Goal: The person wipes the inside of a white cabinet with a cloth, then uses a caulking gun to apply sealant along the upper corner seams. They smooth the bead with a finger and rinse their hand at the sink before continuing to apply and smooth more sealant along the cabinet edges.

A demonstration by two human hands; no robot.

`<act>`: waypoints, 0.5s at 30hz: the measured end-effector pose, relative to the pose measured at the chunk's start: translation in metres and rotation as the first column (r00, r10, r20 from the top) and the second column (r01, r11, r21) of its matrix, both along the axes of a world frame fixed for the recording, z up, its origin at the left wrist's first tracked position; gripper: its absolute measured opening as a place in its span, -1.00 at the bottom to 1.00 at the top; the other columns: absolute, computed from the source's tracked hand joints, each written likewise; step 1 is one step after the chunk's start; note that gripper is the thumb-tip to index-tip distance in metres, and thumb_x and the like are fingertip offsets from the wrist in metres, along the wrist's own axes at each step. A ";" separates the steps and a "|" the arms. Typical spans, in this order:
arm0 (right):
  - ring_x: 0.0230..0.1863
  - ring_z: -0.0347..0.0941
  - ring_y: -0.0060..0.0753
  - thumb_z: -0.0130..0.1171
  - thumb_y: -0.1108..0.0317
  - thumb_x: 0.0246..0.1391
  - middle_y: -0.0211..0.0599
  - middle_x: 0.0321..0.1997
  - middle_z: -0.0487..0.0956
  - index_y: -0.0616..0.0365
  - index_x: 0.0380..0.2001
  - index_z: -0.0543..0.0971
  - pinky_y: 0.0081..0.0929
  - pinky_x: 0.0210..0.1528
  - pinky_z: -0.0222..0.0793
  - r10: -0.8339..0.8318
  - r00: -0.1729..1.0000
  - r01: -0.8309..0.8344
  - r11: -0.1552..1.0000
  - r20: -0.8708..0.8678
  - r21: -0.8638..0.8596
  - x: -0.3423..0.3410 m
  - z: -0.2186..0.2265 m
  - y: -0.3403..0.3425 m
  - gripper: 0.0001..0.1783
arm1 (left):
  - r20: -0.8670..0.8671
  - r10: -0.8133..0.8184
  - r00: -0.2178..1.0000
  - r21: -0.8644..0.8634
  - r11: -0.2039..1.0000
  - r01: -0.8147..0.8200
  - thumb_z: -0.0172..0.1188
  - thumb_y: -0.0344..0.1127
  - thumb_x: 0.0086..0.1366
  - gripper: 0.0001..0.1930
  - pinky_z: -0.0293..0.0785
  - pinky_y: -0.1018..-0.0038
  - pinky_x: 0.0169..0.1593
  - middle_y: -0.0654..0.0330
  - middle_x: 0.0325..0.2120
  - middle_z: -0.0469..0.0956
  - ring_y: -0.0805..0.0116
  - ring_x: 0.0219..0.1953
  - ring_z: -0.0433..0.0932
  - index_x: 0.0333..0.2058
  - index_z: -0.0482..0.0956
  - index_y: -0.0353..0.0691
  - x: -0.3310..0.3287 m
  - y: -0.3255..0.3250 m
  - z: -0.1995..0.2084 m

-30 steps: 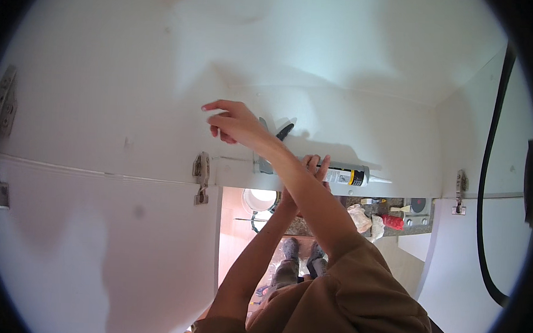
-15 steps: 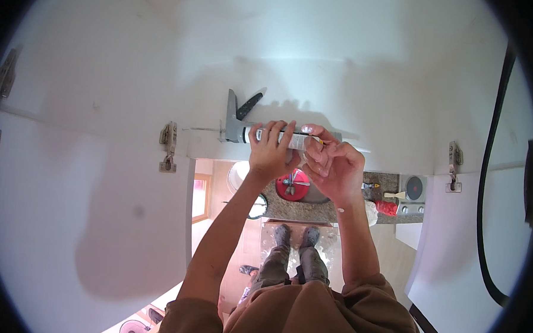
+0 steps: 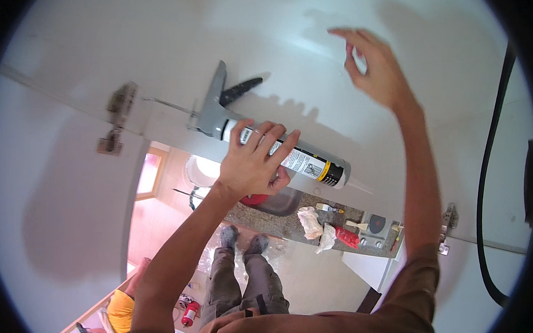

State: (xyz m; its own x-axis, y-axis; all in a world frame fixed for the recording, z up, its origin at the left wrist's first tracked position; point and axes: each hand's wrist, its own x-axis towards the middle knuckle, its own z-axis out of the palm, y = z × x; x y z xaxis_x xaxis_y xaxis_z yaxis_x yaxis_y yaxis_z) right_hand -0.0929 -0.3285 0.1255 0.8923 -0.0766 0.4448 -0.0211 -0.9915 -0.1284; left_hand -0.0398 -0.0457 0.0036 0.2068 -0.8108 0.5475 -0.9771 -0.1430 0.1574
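L hand [image 3: 251,166] wrapped round sealant cartridge [image 3: 305,162] in caulking gun [image 3: 211,113] — black trigger [image 3: 241,91] up-left of hand. R hand [image 3: 379,71] up-right of L, loosely half-curled, free. Cabinet hinge [image 3: 121,102] left of L hand; farther, well below R hand — elec. hotplate [image 3: 376,223].

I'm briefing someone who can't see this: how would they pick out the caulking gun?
At the white cabinet, find the left hand over a labelled tube. The caulking gun holds that tube; unlike the metal hinges either side, it has a grey handle and black lever.
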 end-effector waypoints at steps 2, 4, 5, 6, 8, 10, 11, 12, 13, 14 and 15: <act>-0.36 0.40 -0.37 0.06 0.58 0.15 -0.26 -0.32 0.52 0.00 0.15 0.55 -0.43 -0.20 0.37 0.123 0.991 -0.131 0.968 -0.050 -0.216 0.045 -0.004 -0.002 -0.51 | 0.019 0.077 0.997 -0.010 0.997 -0.077 0.14 -0.11 -0.06 -0.33 0.20 0.00 0.23 0.20 -0.04 0.48 0.32 0.07 0.46 0.14 0.51 -0.03 0.012 0.018 0.005; -0.34 0.42 -0.39 0.05 0.57 0.20 -0.28 -0.27 0.56 0.04 0.14 0.55 -0.43 -0.19 0.38 0.168 0.974 -0.209 0.926 -0.152 -0.315 0.077 -0.006 0.007 -0.55 | 0.028 0.124 0.992 -0.030 0.992 -0.123 0.12 -0.11 -0.07 -0.36 0.21 0.02 0.22 0.23 -0.07 0.49 0.35 0.03 0.49 0.11 0.55 0.01 0.017 0.027 0.006; -0.29 0.48 -0.22 0.03 0.55 0.16 -0.13 -0.23 0.59 0.01 0.22 0.49 -0.31 -0.14 0.42 0.131 0.964 -0.199 0.934 -0.233 -0.296 0.081 -0.014 0.004 -0.47 | 0.011 0.125 0.992 -0.043 0.991 -0.124 0.11 -0.11 -0.07 -0.37 0.22 0.03 0.21 0.25 -0.09 0.50 0.37 0.01 0.50 0.09 0.57 0.03 0.015 0.021 -0.004; -0.23 0.54 -0.05 0.02 0.54 0.13 0.03 -0.19 0.61 -0.02 0.30 0.42 -0.18 -0.10 0.46 0.104 0.948 -0.191 0.942 -0.302 -0.275 0.087 -0.015 0.005 -0.38 | 0.009 0.120 0.993 -0.050 0.992 -0.120 0.11 -0.11 -0.08 -0.38 0.22 0.04 0.20 0.25 -0.10 0.50 0.37 0.00 0.50 0.07 0.57 0.04 0.015 0.018 -0.007; -0.17 0.60 0.13 -0.02 0.54 0.11 0.17 -0.15 0.64 -0.03 0.33 0.41 -0.05 -0.03 0.49 0.052 0.924 -0.159 0.953 -0.378 -0.257 0.092 -0.015 0.016 -0.33 | 0.013 0.116 0.993 -0.064 0.991 -0.115 0.12 -0.10 -0.09 -0.39 0.23 0.05 0.19 0.26 -0.12 0.50 0.37 -0.03 0.52 0.05 0.59 0.05 0.015 0.015 -0.011; -0.13 0.59 0.13 -0.05 0.56 0.14 0.14 -0.12 0.64 0.01 0.27 0.48 -0.05 0.01 0.49 -0.015 0.906 -0.102 0.962 -0.423 -0.252 0.091 -0.007 0.033 -0.41 | 0.017 0.113 0.994 -0.077 0.991 -0.111 0.12 -0.11 -0.10 -0.39 0.23 0.05 0.19 0.26 -0.13 0.50 0.37 -0.03 0.52 0.04 0.59 0.04 0.016 0.015 -0.012; -0.10 0.58 0.12 -0.06 0.56 0.16 0.14 -0.10 0.64 0.02 0.24 0.51 -0.06 0.02 0.48 -0.057 0.886 -0.066 0.967 -0.459 -0.247 0.092 -0.001 0.037 -0.43 | 0.019 0.111 0.994 -0.080 0.991 -0.110 0.12 -0.12 -0.11 -0.39 0.23 0.05 0.19 0.26 -0.13 0.50 0.36 -0.03 0.52 0.04 0.59 0.04 0.015 0.014 -0.011; -0.06 0.58 0.09 -0.06 0.55 0.17 0.13 -0.07 0.63 0.01 0.24 0.51 -0.08 0.04 0.49 -0.113 0.845 -0.019 0.971 -0.522 -0.240 0.095 0.006 0.036 -0.44 | 0.021 0.106 0.994 -0.094 0.990 -0.104 0.12 -0.12 -0.13 -0.39 0.21 0.05 0.19 0.25 -0.15 0.52 0.34 -0.04 0.54 0.03 0.61 0.04 0.015 0.012 -0.012; -0.04 0.58 0.07 -0.06 0.54 0.18 0.13 -0.04 0.63 0.01 0.24 0.51 -0.09 0.05 0.49 -0.109 0.857 -0.012 0.973 -0.504 -0.231 0.092 0.004 0.030 -0.45 | 0.023 0.100 0.995 -0.108 0.989 -0.097 0.11 -0.11 -0.15 -0.38 0.20 0.04 0.20 0.25 -0.16 0.55 0.32 -0.05 0.55 0.01 0.64 0.04 0.015 0.010 -0.013; -0.01 0.58 0.04 -0.06 0.52 0.20 0.12 -0.01 0.63 0.01 0.24 0.51 -0.11 0.07 0.49 -0.097 0.869 -0.010 0.977 -0.485 -0.214 0.093 0.000 0.024 -0.47 | 0.026 0.094 0.995 -0.118 0.989 -0.091 0.10 -0.11 -0.17 -0.37 0.18 0.04 0.21 0.24 -0.18 0.57 0.29 -0.06 0.57 0.00 0.66 0.04 0.016 0.010 -0.013; 0.01 0.58 0.01 -0.06 0.51 0.21 0.13 0.01 0.62 0.02 0.24 0.51 -0.12 0.08 0.49 -0.033 0.927 -0.047 0.978 -0.374 -0.203 0.084 -0.005 0.012 -0.48 | 0.024 0.090 0.996 -0.113 0.990 -0.087 0.11 -0.11 -0.17 -0.36 0.18 0.03 0.22 0.23 -0.17 0.57 0.28 -0.06 0.56 0.02 0.65 0.04 0.017 0.010 -0.012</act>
